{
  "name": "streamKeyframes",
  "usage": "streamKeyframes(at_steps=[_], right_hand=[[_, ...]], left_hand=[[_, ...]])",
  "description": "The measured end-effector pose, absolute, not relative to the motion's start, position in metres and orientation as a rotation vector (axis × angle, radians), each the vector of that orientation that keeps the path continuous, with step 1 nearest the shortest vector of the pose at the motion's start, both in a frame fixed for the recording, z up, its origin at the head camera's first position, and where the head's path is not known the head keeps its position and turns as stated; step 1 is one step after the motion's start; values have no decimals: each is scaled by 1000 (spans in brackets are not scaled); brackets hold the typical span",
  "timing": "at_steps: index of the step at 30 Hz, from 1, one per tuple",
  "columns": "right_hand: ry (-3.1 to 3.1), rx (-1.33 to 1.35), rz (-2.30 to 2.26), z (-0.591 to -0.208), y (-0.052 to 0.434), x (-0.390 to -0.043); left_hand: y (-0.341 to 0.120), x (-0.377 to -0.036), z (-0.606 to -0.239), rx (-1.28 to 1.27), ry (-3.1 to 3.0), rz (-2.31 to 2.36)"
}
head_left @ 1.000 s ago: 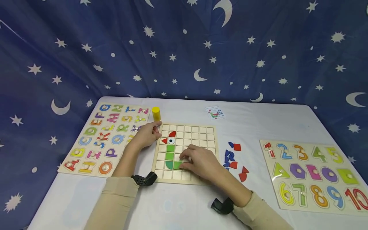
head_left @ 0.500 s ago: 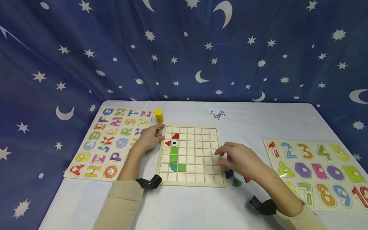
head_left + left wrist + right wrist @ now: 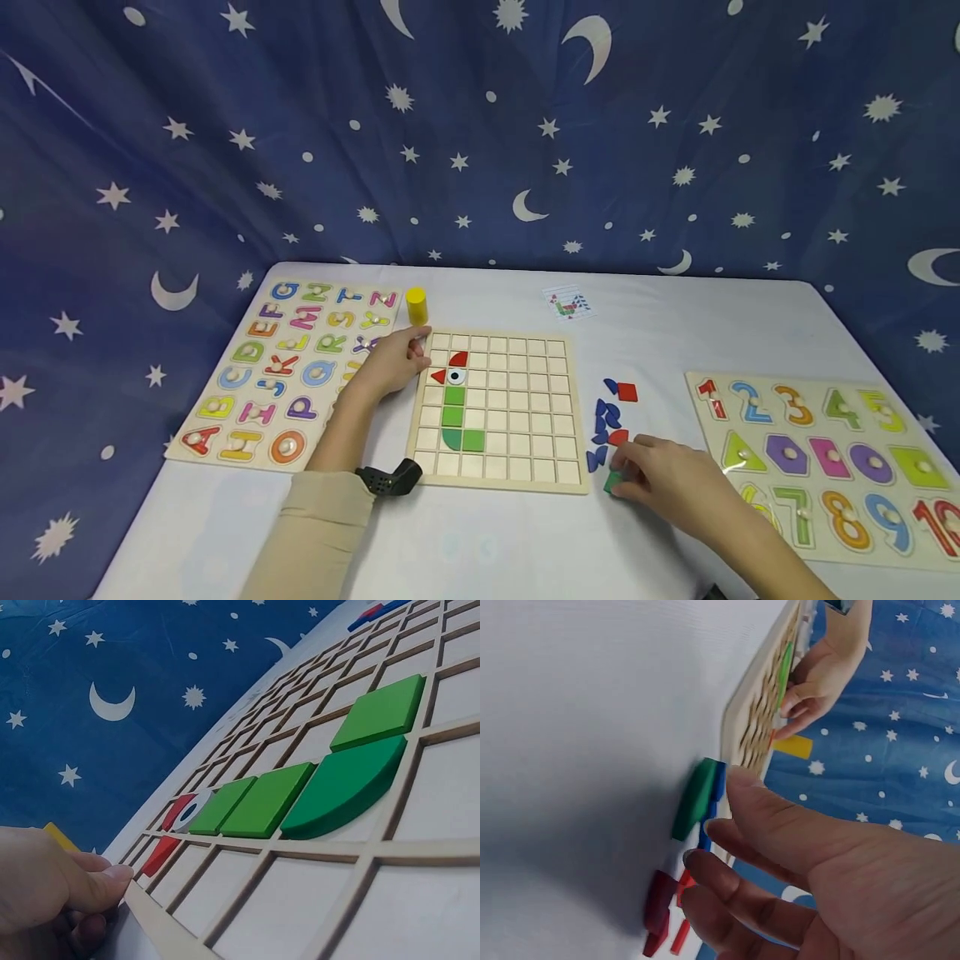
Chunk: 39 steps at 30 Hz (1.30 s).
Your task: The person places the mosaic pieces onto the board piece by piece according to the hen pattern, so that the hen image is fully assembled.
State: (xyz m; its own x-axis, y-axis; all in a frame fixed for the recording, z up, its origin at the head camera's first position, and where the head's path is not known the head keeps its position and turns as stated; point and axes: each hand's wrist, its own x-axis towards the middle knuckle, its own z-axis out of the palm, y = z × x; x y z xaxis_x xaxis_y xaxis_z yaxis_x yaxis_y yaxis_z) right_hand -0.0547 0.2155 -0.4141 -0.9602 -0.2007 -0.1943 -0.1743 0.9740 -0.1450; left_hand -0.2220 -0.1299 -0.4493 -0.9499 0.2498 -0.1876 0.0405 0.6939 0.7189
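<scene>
Left hand: the left hand [image 3: 393,362] lies in the left-centre of the head view, thumb and fingers [image 3: 94,881] pinching the upper left corner of the square wooden grid board [image 3: 570,483].
Left hand's surroundings: the small yellow wooden cylinder [image 3: 416,306] stands just above it; the wooden alphabet peg puzzle [image 3: 281,375] lies just to its left.
Grid board contents: a red triangle, red quarter-round and eye tile sit at the upper left, with three green squares and a green quarter-round [image 3: 452,439] running below them.
Loose pile: flat blue and red wooden shapes [image 3: 609,412] lie on the white desk [image 3: 487,542] just right of the board.
Green piece: the small green wooden quarter-round tile [image 3: 613,482] lies flat at the pile's lower end, just off the board's lower right corner; from the right wrist its long edge runs along the desk toward the board.
Right hand: the right hand [image 3: 663,483], lower right of the frame, has curled fingertips [image 3: 739,780] at the green tile; whether they already grip it I cannot tell.
Key relation: the tile lies immediately left of the right hand, well apart from the left.
Far right: wooden number puzzle [image 3: 825,454].
</scene>
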Motion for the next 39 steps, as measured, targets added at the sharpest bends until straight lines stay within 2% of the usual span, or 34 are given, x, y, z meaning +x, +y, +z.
streamKeyframes(at_steps=[12, 23, 39], right_hand=[[2895, -331, -188, -423, 209, -53], [2795, -643, -280, -425, 208, -58], [2735, -403, -24, -414, 180, -55]], left_hand=[[-129, -219, -450, 230, 2641, 1120], [-130, -220, -449, 246, 2647, 1108], [-131, -222, -448, 215, 2630, 1084]])
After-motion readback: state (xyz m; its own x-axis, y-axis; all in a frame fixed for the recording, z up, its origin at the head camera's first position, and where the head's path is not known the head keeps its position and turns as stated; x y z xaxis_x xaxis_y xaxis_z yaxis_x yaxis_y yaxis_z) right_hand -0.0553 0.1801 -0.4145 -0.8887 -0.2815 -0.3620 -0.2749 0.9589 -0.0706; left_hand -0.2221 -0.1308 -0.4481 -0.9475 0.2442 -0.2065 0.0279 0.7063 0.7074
